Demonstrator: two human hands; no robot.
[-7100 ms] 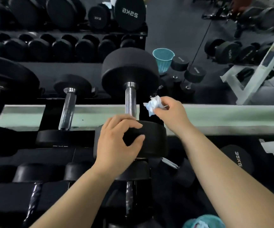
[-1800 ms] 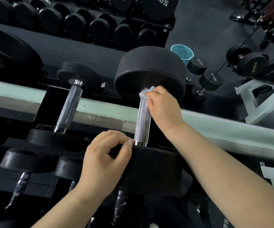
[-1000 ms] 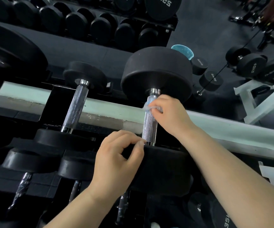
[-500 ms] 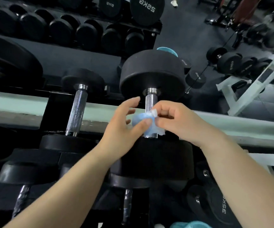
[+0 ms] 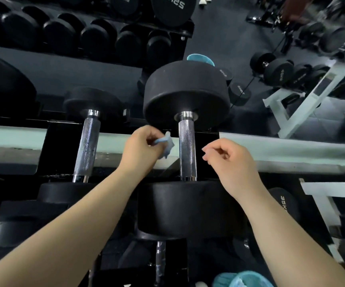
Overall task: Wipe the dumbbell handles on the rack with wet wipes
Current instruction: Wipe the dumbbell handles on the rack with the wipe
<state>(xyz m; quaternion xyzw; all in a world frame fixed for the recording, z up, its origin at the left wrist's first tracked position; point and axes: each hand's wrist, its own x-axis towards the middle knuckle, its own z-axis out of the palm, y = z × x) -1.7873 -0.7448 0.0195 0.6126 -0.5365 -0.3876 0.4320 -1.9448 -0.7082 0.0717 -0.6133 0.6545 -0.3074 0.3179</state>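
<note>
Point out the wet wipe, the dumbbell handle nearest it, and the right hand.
wet wipe [image 5: 168,145], head view, crumpled middle.
handle [image 5: 187,151], head view, knurled shaft.
right hand [image 5: 232,161], head view, back of hand.

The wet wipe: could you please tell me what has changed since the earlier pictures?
The wet wipe passed from the right hand to the left hand, which left the near dumbbell head and now pinches it left of the handle. The right hand let go, empty. The dumbbell stayed racked.

Your left hand [image 5: 140,148] has come off the near weight head [image 5: 188,206] and now pinches the wet wipe [image 5: 166,144]. Your right hand [image 5: 229,160] has let it go.
</note>
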